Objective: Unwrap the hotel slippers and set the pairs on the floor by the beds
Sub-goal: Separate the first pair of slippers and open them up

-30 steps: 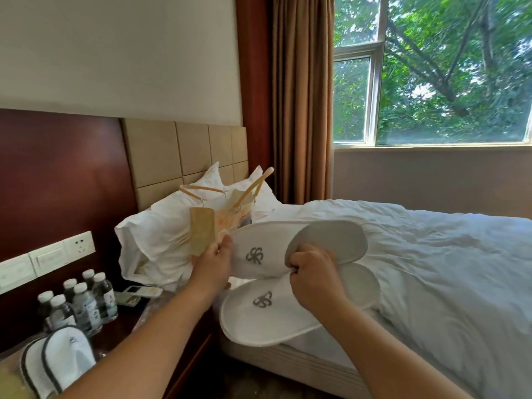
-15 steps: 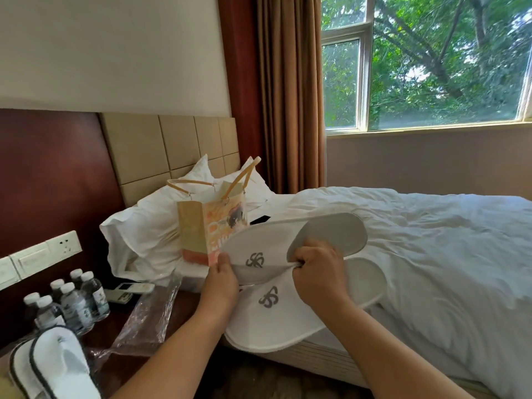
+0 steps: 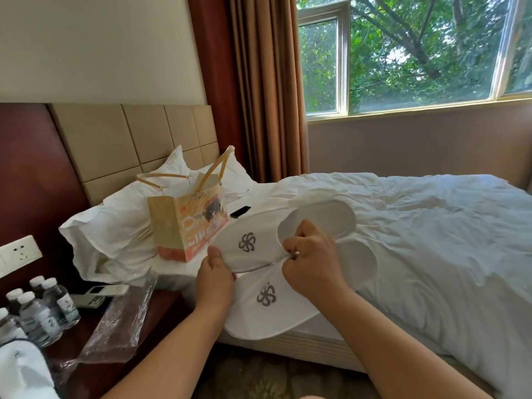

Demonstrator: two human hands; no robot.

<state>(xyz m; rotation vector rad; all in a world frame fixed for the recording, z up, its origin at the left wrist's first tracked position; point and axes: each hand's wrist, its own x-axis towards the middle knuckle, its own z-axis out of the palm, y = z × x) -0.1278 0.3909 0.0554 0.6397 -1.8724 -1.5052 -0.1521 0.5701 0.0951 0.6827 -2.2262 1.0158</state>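
You've got two white slippers (image 3: 267, 272) in the air over the bed (image 3: 431, 240) edge, both with a grey logo. Your left hand (image 3: 216, 276) has its grip clamped on the toe of the upper one; your right hand (image 3: 312, 262) pinches both where the openings meet. Left of your left grip: one clear wrapper (image 3: 123, 318) on the tabletop (image 3: 161, 306), five water bottles (image 3: 43, 309), one remote (image 3: 99, 293). Just behind the grip, one paper bag (image 3: 187, 226) on the bed.
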